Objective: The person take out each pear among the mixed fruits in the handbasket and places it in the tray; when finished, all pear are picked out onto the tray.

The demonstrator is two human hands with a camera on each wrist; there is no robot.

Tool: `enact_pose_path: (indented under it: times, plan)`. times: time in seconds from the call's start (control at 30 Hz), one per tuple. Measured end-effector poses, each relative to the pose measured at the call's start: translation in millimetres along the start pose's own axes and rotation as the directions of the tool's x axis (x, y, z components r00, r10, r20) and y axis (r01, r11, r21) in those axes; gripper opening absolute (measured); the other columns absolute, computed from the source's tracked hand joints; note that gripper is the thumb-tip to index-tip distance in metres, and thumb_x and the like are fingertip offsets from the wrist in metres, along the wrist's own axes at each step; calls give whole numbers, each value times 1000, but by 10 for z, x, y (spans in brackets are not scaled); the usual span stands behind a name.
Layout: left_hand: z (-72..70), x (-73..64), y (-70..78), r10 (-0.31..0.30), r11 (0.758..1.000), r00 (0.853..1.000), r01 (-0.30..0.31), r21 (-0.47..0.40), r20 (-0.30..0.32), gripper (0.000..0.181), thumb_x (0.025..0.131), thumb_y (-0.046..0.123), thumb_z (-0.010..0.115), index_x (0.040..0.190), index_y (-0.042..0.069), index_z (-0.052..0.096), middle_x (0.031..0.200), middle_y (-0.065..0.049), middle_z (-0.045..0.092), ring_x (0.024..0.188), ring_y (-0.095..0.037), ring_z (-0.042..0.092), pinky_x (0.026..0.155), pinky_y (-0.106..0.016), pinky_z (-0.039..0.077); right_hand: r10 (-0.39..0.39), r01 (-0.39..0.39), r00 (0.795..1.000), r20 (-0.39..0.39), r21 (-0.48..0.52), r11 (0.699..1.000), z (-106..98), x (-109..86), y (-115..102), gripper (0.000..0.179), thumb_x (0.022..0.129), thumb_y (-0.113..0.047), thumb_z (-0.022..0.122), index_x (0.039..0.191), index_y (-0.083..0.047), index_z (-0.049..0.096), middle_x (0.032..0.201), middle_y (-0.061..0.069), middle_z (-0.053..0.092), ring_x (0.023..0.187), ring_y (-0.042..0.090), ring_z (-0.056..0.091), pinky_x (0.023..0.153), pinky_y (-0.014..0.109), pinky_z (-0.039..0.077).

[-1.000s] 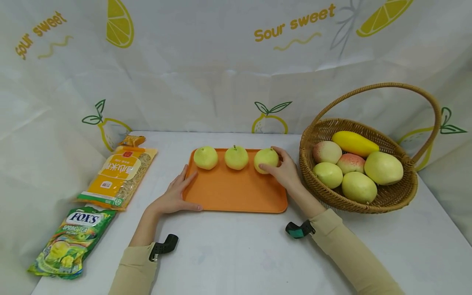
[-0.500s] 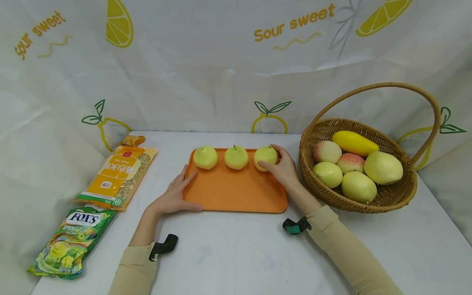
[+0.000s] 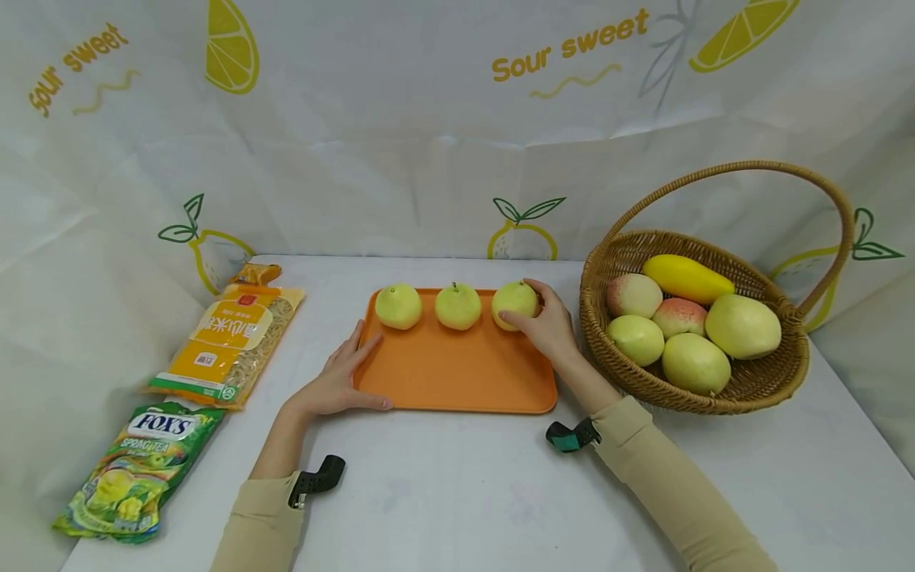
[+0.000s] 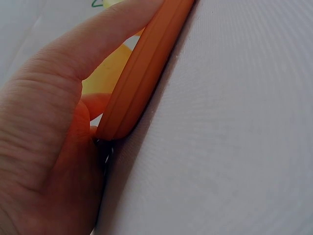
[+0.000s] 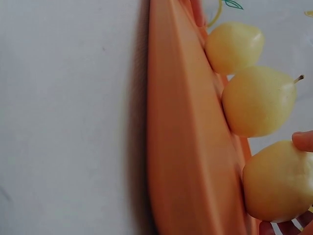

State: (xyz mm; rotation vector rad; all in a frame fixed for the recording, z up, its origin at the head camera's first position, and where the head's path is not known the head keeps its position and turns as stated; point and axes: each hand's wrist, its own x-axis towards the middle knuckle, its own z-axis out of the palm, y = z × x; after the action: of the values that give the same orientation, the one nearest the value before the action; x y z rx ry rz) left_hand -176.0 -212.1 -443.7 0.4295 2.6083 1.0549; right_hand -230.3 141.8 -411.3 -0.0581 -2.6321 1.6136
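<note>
Three pale yellow-green pears stand in a row along the far side of an orange tray (image 3: 454, 373). My right hand (image 3: 552, 327) grips the right pear (image 3: 514, 305), thumb on the near side and fingers round its far right. The right wrist view shows this pear (image 5: 276, 183) low in the tray, fingertips partly cut off by the frame. The middle pear (image 3: 457, 307) and left pear (image 3: 398, 307) stand untouched. My left hand (image 3: 334, 383) rests spread at the tray's near left corner, thumb along the front edge; the left wrist view shows the thumb (image 4: 93, 44) touching the rim.
A wicker basket (image 3: 600, 349) with a tall handle stands right, close to my right forearm, holding several fruits. On the left lie a yellow grain bag (image 3: 229, 342), a green candy bag (image 3: 139, 469) and a small orange packet (image 3: 256, 273). A printed curtain (image 3: 372, 159) hangs behind.
My right hand and the right pear have shifted slightly toward the tray's far edge, and the right forearm a little left. The left hand and tray have stayed put.
</note>
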Motion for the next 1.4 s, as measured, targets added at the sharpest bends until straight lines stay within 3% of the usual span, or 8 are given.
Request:
enact_pose_path:
  times: [0.5,1.07,1.4]
  plan:
    - [7,1,-15,0,1000,1000,0,11,-3,113,69,51,84,157,20,21,163,-2,-14,146,-42,-6,109,-69,5,-28,28,999,-16,-11,1000,8,13,15,74,82,-26,80,145,-10,43,142,12,47,126,32,46,104,47,38]
    - [12,2,-9,2,1000,1000,-2,6,0,114,69,52,84,157,21,20,163,-1,-15,146,-40,-7,109,-69,6,-44,45,999,23,-53,998,-27,-20,2,75,83,-27,79,146,-10,41,144,17,40,131,32,40,107,47,34]
    - [10,-7,-3,5,1000,1000,-5,15,-4,113,69,52,84,157,20,21,163,-3,-14,146,-40,-6,109,-69,7,-162,162,987,5,-21,987,-59,-199,-41,69,85,-19,77,142,-6,42,145,19,33,129,34,38,102,46,41]
